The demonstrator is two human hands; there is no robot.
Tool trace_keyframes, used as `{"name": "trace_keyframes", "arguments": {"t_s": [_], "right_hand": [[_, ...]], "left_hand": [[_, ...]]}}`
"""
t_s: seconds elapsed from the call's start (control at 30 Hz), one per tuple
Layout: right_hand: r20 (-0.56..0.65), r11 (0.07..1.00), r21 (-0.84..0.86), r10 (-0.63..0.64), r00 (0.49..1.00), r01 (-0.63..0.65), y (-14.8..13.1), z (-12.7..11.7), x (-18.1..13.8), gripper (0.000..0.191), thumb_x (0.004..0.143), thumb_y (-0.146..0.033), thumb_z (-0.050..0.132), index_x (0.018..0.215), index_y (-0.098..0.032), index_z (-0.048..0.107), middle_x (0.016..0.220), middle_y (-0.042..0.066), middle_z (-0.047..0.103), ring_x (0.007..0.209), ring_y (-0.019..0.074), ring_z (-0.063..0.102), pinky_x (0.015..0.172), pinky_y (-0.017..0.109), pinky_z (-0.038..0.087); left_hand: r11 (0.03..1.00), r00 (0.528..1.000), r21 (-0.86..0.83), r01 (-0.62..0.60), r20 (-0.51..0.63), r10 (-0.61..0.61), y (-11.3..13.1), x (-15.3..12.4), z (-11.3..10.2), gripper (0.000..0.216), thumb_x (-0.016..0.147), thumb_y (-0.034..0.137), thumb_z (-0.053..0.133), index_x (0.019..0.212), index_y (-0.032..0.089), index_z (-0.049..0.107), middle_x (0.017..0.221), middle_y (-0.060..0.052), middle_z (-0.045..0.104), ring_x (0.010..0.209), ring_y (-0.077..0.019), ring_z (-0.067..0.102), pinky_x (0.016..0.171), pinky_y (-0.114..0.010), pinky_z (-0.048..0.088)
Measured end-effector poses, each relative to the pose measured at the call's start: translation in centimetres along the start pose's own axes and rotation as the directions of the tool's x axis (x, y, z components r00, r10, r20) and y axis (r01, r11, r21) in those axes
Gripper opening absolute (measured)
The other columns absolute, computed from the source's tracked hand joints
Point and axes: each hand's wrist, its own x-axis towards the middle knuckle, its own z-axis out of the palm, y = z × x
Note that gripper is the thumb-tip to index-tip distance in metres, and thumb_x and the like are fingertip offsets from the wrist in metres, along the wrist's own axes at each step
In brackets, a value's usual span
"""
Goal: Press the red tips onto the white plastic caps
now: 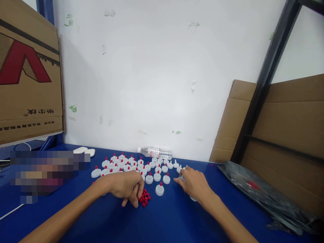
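Several white caps with red tips (149, 178) stand in rows on the blue table (162, 222). My left hand (126, 187) rests palm down on the table, fingers curled against a small heap of loose red tips (145, 198). One capped white piece (159, 189) stands alone just right of the heap. My right hand (193, 184) lies further right, its fingertips on plain white caps (180, 168) at the end of the rows. Whether it grips one is hidden by the fingers.
A clear water bottle (155, 153) lies on its side by the white wall. A cardboard box (27, 77) stands at the left, flat cardboard (291, 125) behind a black frame at the right, and a dark plastic bag (265, 195) beside it.
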Motion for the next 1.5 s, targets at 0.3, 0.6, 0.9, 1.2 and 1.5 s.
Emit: {"name": "trace_keyframes", "arguments": {"t_s": [0.3, 0.6, 0.9, 1.2, 1.5], "right_hand": [[-0.008, 0.999, 0.012, -0.036, 0.999, 0.036, -0.3, -0.3, -0.2, 0.023, 0.097, -0.034, 0.055, 0.11, -0.017, 0.063, 0.099, 0.011, 0.071, 0.088, 0.0292, 0.07, 0.063, 0.031, 0.042], [-0.317, 0.952, 0.168, -0.195, 0.928, 0.257, -2.4, -1.1, -0.7, 0.027, 0.099, -0.036, 0.047, 0.123, -0.027, 0.052, 0.117, 0.006, 0.063, 0.077, 0.021, 0.068, 0.064, 0.031, 0.044], [-0.363, 0.862, 0.252, -0.337, 0.869, 0.44, -3.2, -1.5, -1.6, 0.029, 0.098, -0.038, 0.05, 0.123, -0.027, 0.058, 0.113, 0.006, 0.062, 0.085, 0.0186, 0.067, 0.069, 0.029, 0.048], [-0.428, 0.834, 0.287, -0.329, 0.842, 0.472, -3.0, -0.8, -1.0, 0.033, 0.1, -0.043, 0.047, 0.127, -0.028, 0.056, 0.123, 0.008, 0.061, 0.097, 0.0199, 0.067, 0.069, 0.03, 0.055], [-0.742, 0.697, 0.221, -0.334, 0.581, 0.682, -3.1, -0.7, -1.4, 0.041, 0.093, -0.037, 0.063, 0.132, -0.024, 0.058, 0.113, 0.006, 0.071, 0.104, 0.0199, 0.063, 0.088, 0.034, 0.054]], "left_hand": [[0.964, 0.896, 0.171, -0.201, -0.366, 0.252, 1.9, 0.0, 0.1, 0.021, 0.077, 0.04, 0.073, 0.083, 0.022, 0.066, 0.077, 0.002, 0.068, 0.068, -0.0142, 0.06, 0.056, -0.022, 0.037], [0.885, 0.611, 0.364, -0.289, -0.642, 0.463, 2.0, 2.6, 3.8, 0.012, 0.094, 0.03, 0.055, 0.097, 0.023, 0.065, 0.09, 0.003, 0.071, 0.066, -0.0107, 0.062, 0.069, -0.025, 0.043], [0.868, 0.473, 0.369, -0.332, -0.731, 0.491, 1.9, 3.1, 4.5, 0.012, 0.093, 0.03, 0.058, 0.095, 0.022, 0.067, 0.092, 0.001, 0.073, 0.067, -0.0116, 0.064, 0.067, -0.025, 0.047], [0.841, 0.662, -0.214, -0.497, -0.72, 0.208, 2.9, 2.7, 3.9, 0.026, 0.084, 0.042, 0.068, 0.086, 0.016, 0.071, 0.088, -0.005, 0.074, 0.057, -0.0141, 0.066, 0.058, -0.027, 0.05], [0.587, 0.852, -0.643, -0.491, -0.494, 0.172, 3.3, 1.7, 2.8, 0.065, 0.07, 0.039, 0.083, 0.126, 0.022, 0.056, 0.113, -0.008, 0.064, 0.066, -0.0092, 0.064, 0.042, -0.015, 0.034]]}}
